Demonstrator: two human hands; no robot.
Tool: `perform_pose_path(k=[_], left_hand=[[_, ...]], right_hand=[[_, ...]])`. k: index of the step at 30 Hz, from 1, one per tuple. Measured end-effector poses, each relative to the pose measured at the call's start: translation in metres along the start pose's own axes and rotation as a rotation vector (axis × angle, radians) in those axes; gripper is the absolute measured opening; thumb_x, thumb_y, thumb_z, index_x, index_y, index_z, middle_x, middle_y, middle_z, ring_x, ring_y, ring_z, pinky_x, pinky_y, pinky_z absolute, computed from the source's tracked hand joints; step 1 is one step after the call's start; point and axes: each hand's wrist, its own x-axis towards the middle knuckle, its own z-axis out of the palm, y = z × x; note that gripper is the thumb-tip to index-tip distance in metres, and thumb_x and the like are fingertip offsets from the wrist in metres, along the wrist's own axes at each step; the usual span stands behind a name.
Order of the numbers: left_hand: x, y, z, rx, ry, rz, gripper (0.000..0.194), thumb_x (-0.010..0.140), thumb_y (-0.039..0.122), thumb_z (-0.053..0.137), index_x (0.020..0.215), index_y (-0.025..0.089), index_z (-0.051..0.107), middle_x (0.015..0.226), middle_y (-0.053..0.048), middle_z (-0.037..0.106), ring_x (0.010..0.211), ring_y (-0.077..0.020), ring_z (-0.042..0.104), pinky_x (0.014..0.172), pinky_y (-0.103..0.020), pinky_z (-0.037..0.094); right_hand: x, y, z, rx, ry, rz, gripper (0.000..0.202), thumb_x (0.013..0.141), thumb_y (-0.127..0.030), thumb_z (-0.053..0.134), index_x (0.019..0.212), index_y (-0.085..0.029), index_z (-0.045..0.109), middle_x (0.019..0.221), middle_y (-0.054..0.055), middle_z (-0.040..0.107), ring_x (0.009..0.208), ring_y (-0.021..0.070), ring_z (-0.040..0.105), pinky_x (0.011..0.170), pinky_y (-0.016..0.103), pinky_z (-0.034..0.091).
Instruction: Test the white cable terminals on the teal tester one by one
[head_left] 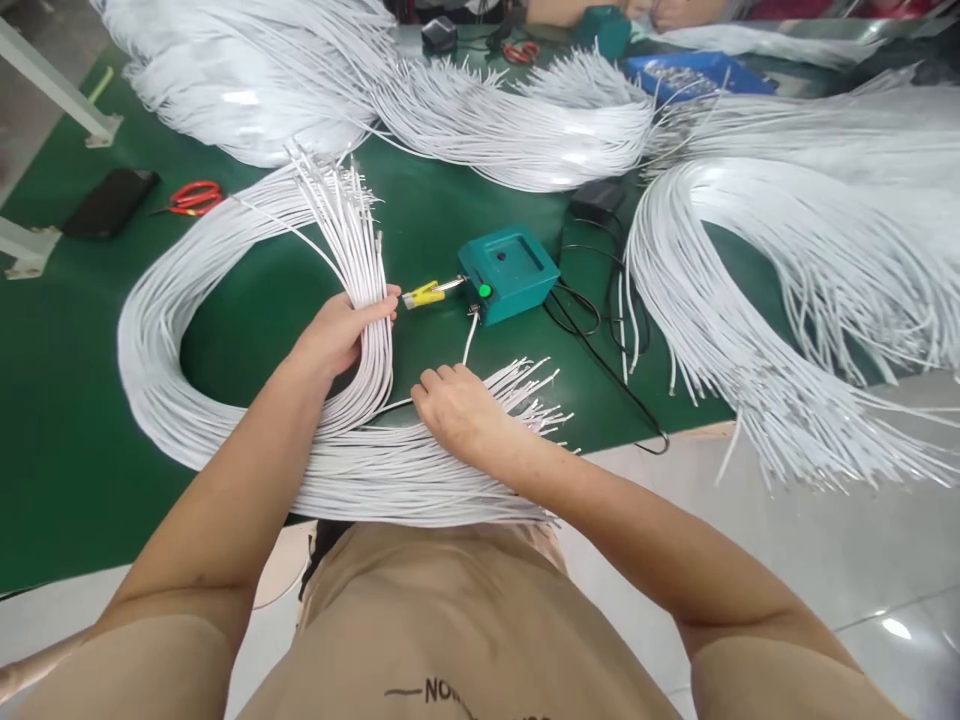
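My left hand is wrapped round a thick bundle of white cables, their cut ends fanning upward. The same cables loop back to the left and round to the front edge. My right hand is closed, fingers curled down, on a single white cable. That cable's upper end meets a metal fitting on the front of a small teal box with a lit green button. A yellow-handled clip is attached to the box's left side. Below my right hand lie more loose cable ends.
Large piles of white cables lie at the back left, back middle and right. Red-handled scissors and a dark phone rest at left. A black cord runs beside the box. Another person's hands show at the far side.
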Motion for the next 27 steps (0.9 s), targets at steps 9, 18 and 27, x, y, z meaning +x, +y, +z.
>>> perform_pose_path(k=[9, 18, 27], left_hand=[[-0.017, 0.007, -0.001, 0.0, -0.054, 0.03, 0.043, 0.056, 0.022, 0.086, 0.093, 0.015, 0.064, 0.066, 0.004, 0.064, 0.069, -0.0098, 0.058, 0.07, -0.024, 0.047], [-0.026, 0.024, -0.013, 0.157, -0.15, 0.023, 0.028, 0.061, 0.026, 0.083, 0.078, 0.018, 0.062, 0.067, 0.006, 0.067, 0.073, -0.0109, 0.059, 0.071, -0.025, 0.048], [-0.02, 0.037, -0.004, 0.223, -0.359, -0.087, 0.021, 0.065, 0.034, 0.08, 0.068, 0.02, 0.064, 0.068, 0.005, 0.067, 0.069, -0.0109, 0.055, 0.067, -0.026, 0.048]], right_hand=[[-0.025, -0.025, 0.004, 0.145, -0.021, 0.122, 0.019, 0.091, -0.015, 0.04, 0.093, -0.013, 0.058, 0.091, 0.011, 0.061, 0.081, 0.0226, 0.057, 0.067, 0.035, 0.045], [-0.025, -0.032, 0.015, 0.151, 0.012, 0.187, 0.018, 0.092, -0.021, 0.043, 0.097, -0.013, 0.059, 0.093, 0.011, 0.061, 0.084, 0.0231, 0.057, 0.068, 0.035, 0.046], [-0.033, -0.036, 0.018, 0.206, 0.072, 0.291, 0.022, 0.093, -0.025, 0.045, 0.091, -0.014, 0.064, 0.087, 0.008, 0.06, 0.084, 0.0221, 0.056, 0.072, 0.034, 0.045]])
